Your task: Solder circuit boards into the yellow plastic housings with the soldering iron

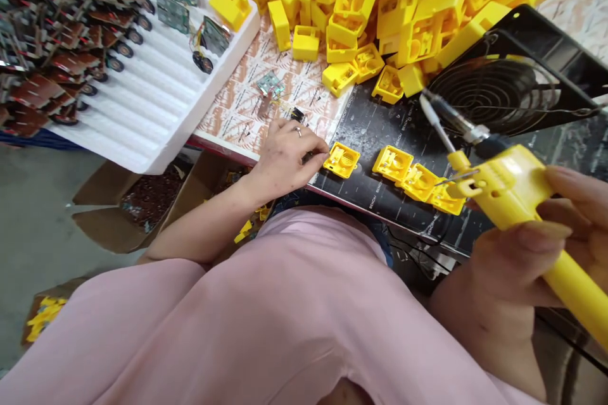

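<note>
My right hand (532,253) is wrapped round the yellow handle of a soldering iron (513,193), whose metal tip points up-left over the black mat (380,133). My left hand (285,158) rests at the table's front edge with fingers curled, fingertips touching a small yellow plastic housing (342,159). What sits under those fingers is hidden. Three more yellow housings (418,180) lie in a row on the mat between my hands. A small circuit board with wires (272,85) lies just beyond my left hand.
A large heap of yellow plastic housings (380,0) fills the back. A white foam tray (156,88) with circuit boards sits at left, beside a pile of brown boards (57,31). A black fan (498,88) stands at right. Cardboard boxes (142,196) lie on the floor.
</note>
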`<act>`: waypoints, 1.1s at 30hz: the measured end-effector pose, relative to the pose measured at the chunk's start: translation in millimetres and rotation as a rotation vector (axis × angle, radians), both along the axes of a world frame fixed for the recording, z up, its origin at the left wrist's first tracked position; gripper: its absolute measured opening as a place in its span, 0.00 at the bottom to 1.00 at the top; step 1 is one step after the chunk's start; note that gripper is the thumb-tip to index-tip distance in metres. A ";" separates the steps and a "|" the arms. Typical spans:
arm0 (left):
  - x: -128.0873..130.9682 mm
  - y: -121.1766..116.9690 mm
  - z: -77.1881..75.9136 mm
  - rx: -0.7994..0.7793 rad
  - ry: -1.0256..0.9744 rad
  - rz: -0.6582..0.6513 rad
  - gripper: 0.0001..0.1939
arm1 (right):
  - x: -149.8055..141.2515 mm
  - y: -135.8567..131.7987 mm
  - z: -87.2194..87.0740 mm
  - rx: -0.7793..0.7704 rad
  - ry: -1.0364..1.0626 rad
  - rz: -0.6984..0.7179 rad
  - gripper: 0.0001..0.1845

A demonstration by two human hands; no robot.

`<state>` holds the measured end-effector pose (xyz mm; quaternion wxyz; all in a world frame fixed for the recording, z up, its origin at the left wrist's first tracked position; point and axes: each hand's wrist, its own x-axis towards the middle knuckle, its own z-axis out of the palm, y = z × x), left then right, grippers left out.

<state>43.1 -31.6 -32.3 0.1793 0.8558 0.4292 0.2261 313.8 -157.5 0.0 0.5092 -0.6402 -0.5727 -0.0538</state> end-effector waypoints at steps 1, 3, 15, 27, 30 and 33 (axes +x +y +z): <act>2.6 0.8 0.0 0.024 0.014 0.002 0.13 | 0.5 4.8 -3.9 0.107 0.051 -0.032 0.27; 7.7 2.9 -0.4 0.078 0.043 -0.008 0.14 | 2.0 15.1 -13.0 0.267 0.141 -0.006 0.37; 21.9 12.6 10.1 0.178 0.285 -0.050 0.16 | -4.8 2.1 -23.8 0.043 -0.024 0.375 0.21; 30.9 13.6 11.6 0.359 0.435 -0.090 0.16 | -14.0 14.5 -2.2 -0.021 -0.328 0.487 0.13; 31.6 13.7 11.3 0.357 0.439 -0.085 0.15 | -7.8 10.0 0.5 -0.048 -0.331 0.526 0.14; 31.2 14.3 11.5 0.352 0.456 -0.101 0.15 | -0.1 4.5 3.1 -0.055 -0.246 0.481 0.13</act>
